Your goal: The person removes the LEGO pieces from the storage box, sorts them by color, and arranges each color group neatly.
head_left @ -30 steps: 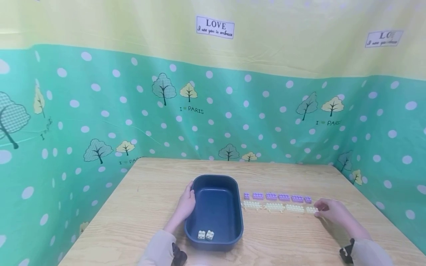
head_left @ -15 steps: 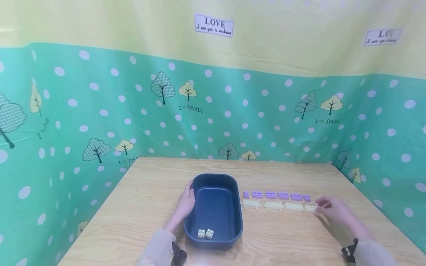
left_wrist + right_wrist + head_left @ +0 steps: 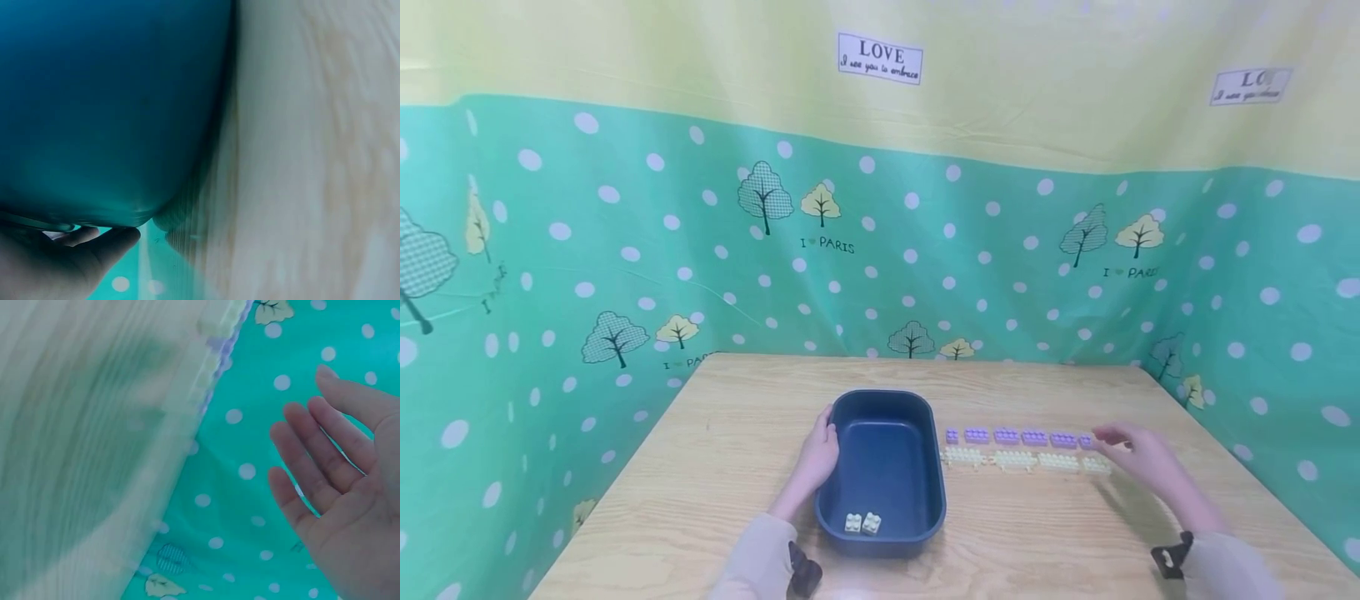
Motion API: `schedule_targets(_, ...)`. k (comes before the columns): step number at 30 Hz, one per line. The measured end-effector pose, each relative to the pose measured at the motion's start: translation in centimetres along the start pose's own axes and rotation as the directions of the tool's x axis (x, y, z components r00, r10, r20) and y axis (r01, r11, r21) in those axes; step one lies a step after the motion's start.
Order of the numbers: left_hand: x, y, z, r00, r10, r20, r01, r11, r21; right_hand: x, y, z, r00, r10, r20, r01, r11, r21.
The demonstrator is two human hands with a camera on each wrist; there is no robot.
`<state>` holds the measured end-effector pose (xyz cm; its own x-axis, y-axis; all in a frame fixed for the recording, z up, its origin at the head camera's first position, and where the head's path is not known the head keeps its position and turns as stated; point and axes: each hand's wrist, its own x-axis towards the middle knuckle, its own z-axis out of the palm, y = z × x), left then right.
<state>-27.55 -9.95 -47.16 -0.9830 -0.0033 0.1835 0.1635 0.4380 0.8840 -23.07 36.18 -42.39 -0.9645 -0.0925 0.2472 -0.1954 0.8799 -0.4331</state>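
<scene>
A dark blue rectangular tub (image 3: pixel 880 546) stands on the table, with two cream bricks (image 3: pixel 862 523) inside at its near end. My left hand (image 3: pixel 817 457) grips the tub's left side by the rim; the left wrist view shows fingers (image 3: pixel 112 247) against its outer wall. Right of the tub runs a row of purple toy bricks (image 3: pixel 1006 436), and just in front of it a row of cream bricks (image 3: pixel 1013 459). My right hand (image 3: pixel 1138 454) hovers over the right end of these rows. Its fingers (image 3: pixel 306 437) are spread and relaxed in the right wrist view, holding nothing.
The wooden table (image 3: pixel 760 392) is bounded by a green dotted curtain (image 3: pixel 820 325) at the back and sides. Dark straps (image 3: pixel 1172 557) circle both wrists at the sleeve ends.
My right hand has lifted off the right end of the cream row and shifted back and left toward the purple row's end. My left hand stays on the tub.
</scene>
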Motion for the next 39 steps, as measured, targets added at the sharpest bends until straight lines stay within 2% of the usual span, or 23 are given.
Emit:
schedule_targets(8, 0.0, -0.1, 0.0, 1.000, 0.007, -0.002, -0.007, 1.000, 0.004, 1.3, -2.9, 1.5, 0.991, -0.096, -0.097, 0.098, 0.995, 0.008)
schedule_targets(15, 0.1, -0.1, -0.2, 1.000, 0.004, -0.004, -0.004, 1.000, 0.000, 2.8, -5.9, 3.0, 0.969, -0.186, -0.165, 0.193, 0.981, 0.025)
schedule_targets(24, 0.0, 0.1, -0.2, 1.000, 0.005, 0.003, -0.005, 1.000, -0.011, 4.1, -9.7, 4.6, 0.956, -0.250, -0.151, 0.261, 0.964, 0.053)
schedule_targets(31, -0.4, 0.1, -0.3, 1.000, -0.001, 0.007, 0.001, 1.000, -0.014, 4.6, -13.1, 6.3, 0.947, -0.306, -0.097, 0.315, 0.943, 0.107)
schedule_targets(35, -0.4, 0.3, -0.3, 1.000, 0.003, 0.000, -0.003, 1.000, -0.016, 4.9, -14.9, 7.0, 0.933, -0.350, -0.082, 0.357, 0.927, 0.117)
schedule_targets(39, -0.4, 0.5, -0.3, 1.000, 0.001, 0.000, -0.001, 1.000, -0.010, 5.2, -16.2, 7.8, 0.910, -0.409, -0.069, 0.415, 0.902, 0.123)
